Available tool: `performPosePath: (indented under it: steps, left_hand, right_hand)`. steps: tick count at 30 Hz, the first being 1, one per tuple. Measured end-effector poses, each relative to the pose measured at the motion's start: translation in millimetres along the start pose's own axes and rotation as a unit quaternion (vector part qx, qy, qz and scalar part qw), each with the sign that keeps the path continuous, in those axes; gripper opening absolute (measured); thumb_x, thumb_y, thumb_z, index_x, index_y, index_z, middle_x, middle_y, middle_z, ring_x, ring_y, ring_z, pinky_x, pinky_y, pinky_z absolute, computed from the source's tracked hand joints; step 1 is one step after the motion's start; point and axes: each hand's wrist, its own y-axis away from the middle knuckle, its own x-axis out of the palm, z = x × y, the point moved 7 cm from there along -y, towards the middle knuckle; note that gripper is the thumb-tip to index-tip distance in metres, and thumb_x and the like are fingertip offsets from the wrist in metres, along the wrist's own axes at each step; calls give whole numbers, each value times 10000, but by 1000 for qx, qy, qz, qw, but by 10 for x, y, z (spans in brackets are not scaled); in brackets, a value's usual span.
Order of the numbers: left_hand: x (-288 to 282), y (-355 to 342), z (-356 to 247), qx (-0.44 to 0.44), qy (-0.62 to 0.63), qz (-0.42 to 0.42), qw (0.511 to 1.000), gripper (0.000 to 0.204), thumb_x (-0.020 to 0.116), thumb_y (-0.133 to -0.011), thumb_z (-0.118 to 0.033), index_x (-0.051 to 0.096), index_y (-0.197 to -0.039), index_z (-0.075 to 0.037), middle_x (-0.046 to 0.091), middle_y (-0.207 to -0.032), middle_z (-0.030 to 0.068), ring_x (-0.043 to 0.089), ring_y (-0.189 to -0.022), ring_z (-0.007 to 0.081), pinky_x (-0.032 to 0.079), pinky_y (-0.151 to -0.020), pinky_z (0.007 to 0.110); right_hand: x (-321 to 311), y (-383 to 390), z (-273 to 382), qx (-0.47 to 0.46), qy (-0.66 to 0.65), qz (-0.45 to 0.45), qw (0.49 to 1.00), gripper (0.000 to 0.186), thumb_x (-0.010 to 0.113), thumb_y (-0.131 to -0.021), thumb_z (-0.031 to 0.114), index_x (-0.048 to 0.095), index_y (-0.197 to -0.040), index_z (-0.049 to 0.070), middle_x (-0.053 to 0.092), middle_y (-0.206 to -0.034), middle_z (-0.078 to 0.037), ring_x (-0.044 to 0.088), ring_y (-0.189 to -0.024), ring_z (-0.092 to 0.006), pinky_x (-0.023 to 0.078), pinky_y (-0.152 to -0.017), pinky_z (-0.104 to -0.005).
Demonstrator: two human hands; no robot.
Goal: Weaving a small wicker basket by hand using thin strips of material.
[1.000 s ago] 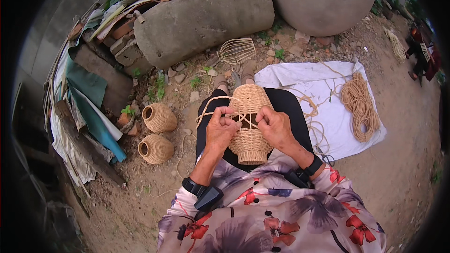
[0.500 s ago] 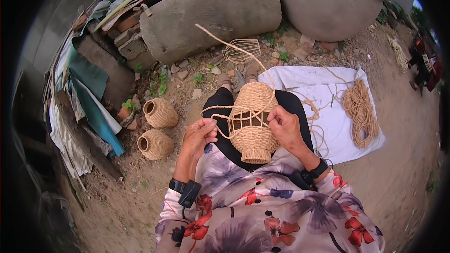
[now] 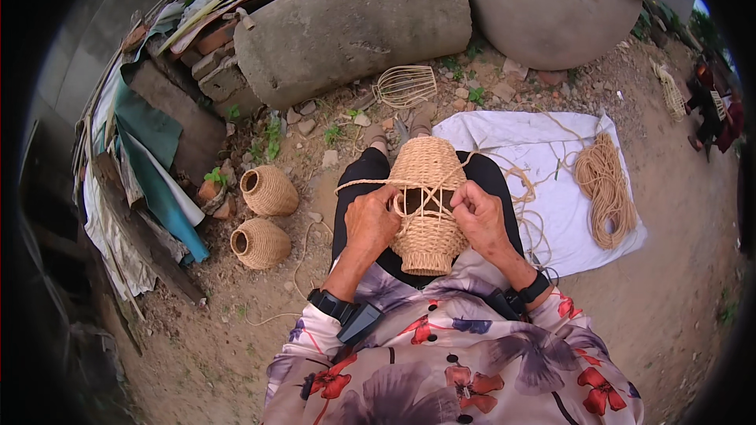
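A pale woven basket [image 3: 425, 159] lies across my lap between both hands, with an open band of ribs and crossed cord [image 3: 429, 194] around its middle. My left hand [image 3: 374, 220] is at the band's left side, fingers curled and pinched on the cord, their tips partly hidden. My right hand [image 3: 480, 216] grips the band's right side with bent thumb and forefinger. A loose length of cord [image 3: 354, 183] runs off to the left above my left hand.
Two small woven jars [image 3: 269, 190] lie at my left. A coil of cord [image 3: 605, 197] rests on a white sheet [image 3: 496, 130] at my right. A wire frame [image 3: 405, 86] lies before concrete slabs [image 3: 346, 31]. Another person [image 3: 713, 114] is at far right.
My left hand swung out leftward with cord, then came back in to the basket's open band. The long strand that rose high half a second ago now lies low.
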Motion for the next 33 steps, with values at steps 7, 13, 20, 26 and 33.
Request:
performPosePath:
  steps: [7,13,20,26,33]
  left_hand:
    - [182,70,462,-105,353,-1,930,218,680,-748,-24,566,-927,-74,614,-656,37,592,-568,156,465,-537,277]
    - [-246,171,759,-116,20,-81,990,271,664,-814,-70,504,-1032,-55,534,-671,-9,525,-572,124,469,-511,296]
    - [-541,891,2671,-154,-74,-137,976,262,582,-784,-140,528,-1022,-46,622,-849,137,618,-761,266,501,-705,412]
    - [-1241,2054,3838,-108,-317,-88,938,451,568,-807,-149,512,-1248,-74,602,-1111,205,605,-990,333,495,-795,436]
    - [-442,1572,3908,-314,12,81,946,328,588,-879,-264,590,-1123,-46,592,-863,92,534,-668,152,409,-552,296]
  right_hand:
    - [5,-5,-2,46,-17,18,999,51,518,-790,-30,529,-784,20,464,-607,49,387,-550,-6,317,-479,-196]
    - [-51,-6,-98,25,-19,-10,999,20,538,-781,-6,554,-788,4,542,-587,-26,467,-508,-59,385,-477,-240]
    - [-40,-51,-145,42,-35,-2,999,28,532,-781,-16,548,-785,6,541,-599,-5,459,-546,-33,375,-487,-219]
    - [-198,-76,-352,80,-103,-9,991,57,512,-790,-27,522,-794,29,473,-621,48,411,-569,-15,344,-515,-195]
    - [-178,-15,-385,86,-142,-4,986,77,502,-813,-27,508,-813,49,429,-644,80,364,-582,1,291,-516,-174]
